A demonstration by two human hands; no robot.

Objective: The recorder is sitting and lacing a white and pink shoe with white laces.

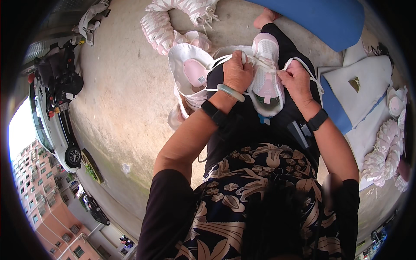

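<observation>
A pale pink and white sneaker (265,47) lies across my lap with its toe pointing away from me. White shoelace (215,63) runs through its upper and trails off both sides. My left hand (237,72) is closed round the lace at the shoe's left edge. Thumb and fingers of my right hand (296,80) pinch the lace on the other side, close to the tongue (268,89). Left of my lap, another shoe piece with a pink insole (195,73) rests on a stack of similar white shoes. What lies inside my left fist is partly hidden.
Rows of stacked pink-white shoes (157,31) lie on the concrete floor (117,99) ahead, and another pile (383,151) is at right. Blue sheeting (320,19) spreads at the far right, beside a pale sheet (362,86). A motorbike (58,73) and white car (52,121) stand left.
</observation>
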